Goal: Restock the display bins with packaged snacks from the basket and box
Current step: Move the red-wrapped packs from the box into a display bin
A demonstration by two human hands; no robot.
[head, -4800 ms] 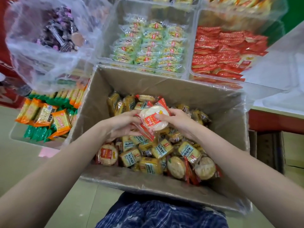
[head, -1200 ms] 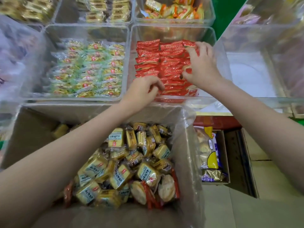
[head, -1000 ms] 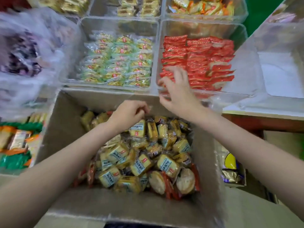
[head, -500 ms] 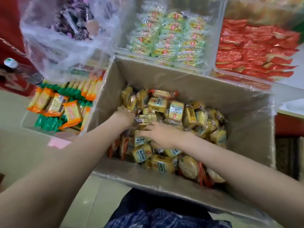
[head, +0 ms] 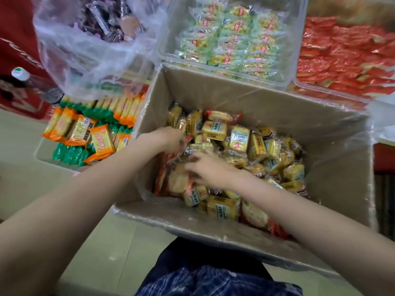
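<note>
A cardboard box (head: 235, 99) with a clear liner rests against my lap, full of yellow square snack packs (head: 239, 138) and some round crackers in red wrappers (head: 176, 181). Both hands are inside its left part. My right hand (head: 207, 168) curls its fingers over a red-wrapped cracker pack at the left wall. Just above it, my left hand (head: 171, 138) dips into the packs with its fingertips hidden among the wrappers. Beyond the box stand a clear bin of red packs (head: 346, 52) and one of green-yellow packs (head: 233, 39).
A clear plastic bag of dark purple sweets (head: 102, 22) hangs over the upper left. Below it a low bin holds orange and green packs (head: 85, 135). A capped bottle (head: 21, 74) lies at the far left. Pale floor shows at the lower left.
Both hands left the red-pack bin and dropped into the box. Since half a second ago my right hand has shifted left onto the red-wrapped crackers, and the view has tipped down.
</note>
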